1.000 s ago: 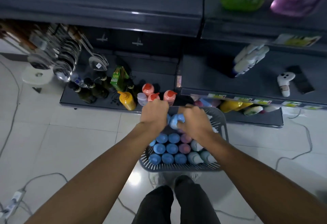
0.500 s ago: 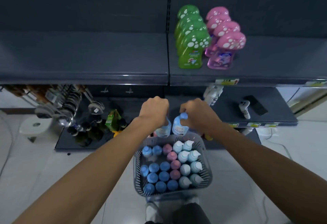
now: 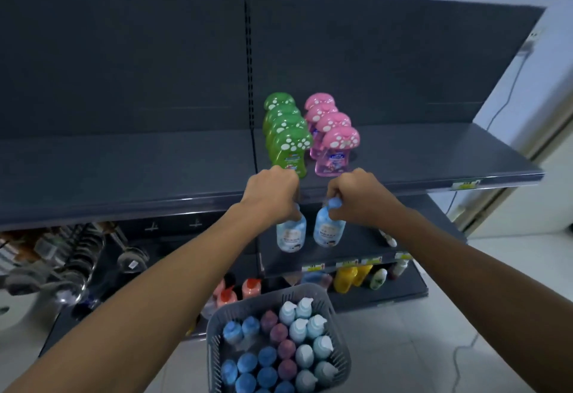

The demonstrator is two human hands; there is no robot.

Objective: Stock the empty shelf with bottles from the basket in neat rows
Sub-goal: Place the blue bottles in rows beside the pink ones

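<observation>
The left hand (image 3: pixel 273 194) is closed around the cap of a pale blue bottle (image 3: pixel 290 234), which hangs upright beneath the fist. The right hand (image 3: pixel 356 197) is closed the same way on the blue cap of a second pale blue bottle (image 3: pixel 327 231), also upright. The 2 bottles hang side by side, close but apart, just below the front edge of the shelf (image 3: pixel 130 172) and directly in front of it. On that shelf, behind the hands, stand 2 rows running front to back: 4 green bottles (image 3: pixel 288 144) with white spots and, just beside them on the far side from the bare stretch of shelf, 4 pink bottles (image 3: pixel 336 147). The grey basket (image 3: pixel 279 298) sits on the floor below the shelf, beneath the raised forearms. It holds upright bottles packed in columns: blue caps, dark pink caps in the middle and pale teal caps. Lower shelves carry orange, yellow and white containers, blurred.
</observation>
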